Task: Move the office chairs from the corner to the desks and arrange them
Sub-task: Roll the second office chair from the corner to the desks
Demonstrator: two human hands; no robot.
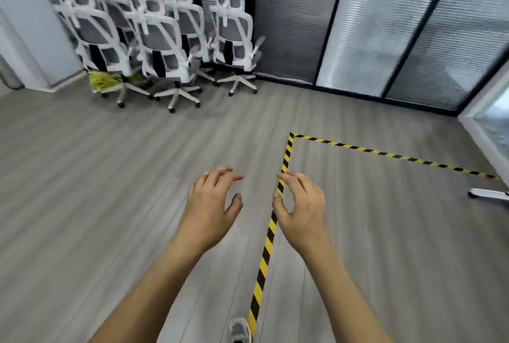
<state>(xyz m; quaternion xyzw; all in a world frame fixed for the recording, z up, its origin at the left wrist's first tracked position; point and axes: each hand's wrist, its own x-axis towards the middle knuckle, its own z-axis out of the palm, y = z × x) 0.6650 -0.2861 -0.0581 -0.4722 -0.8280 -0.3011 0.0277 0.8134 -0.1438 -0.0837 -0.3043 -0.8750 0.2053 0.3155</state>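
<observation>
1. My landmark is the striped tape (268,235), yellow and black. It runs on the grey floor (96,177) from near my foot away from me, then turns in a corner to the right.
2. My left hand (212,199) hangs in the air just left of this tape, palm down. The fingers are loosely bent and a little spread, and they hold nothing.
3. My right hand (301,205) is over the tape, and its fingertips cover a part of the line. It is also palm down, with the fingers loosely bent and the thumb apart. It holds nothing. The two hands are near each other but do not touch.
4. The office chairs (154,42) stand well beyond the tape corner and to its left, in the corner of the room. They are white with grey mesh, packed tightly, with their backs toward me. I count five headrests.
5. Something yellow (103,80) lies on the floor under the leftmost chairs. What it is I cannot tell.
6. The glass wall (358,25) with blinds stands behind the tape corner, and the chairs are next to its left part.
7. My shoe (240,330) is just left of the tape's near end.
8. A white chair leg (490,193) shows below the far right end of the tape.
</observation>
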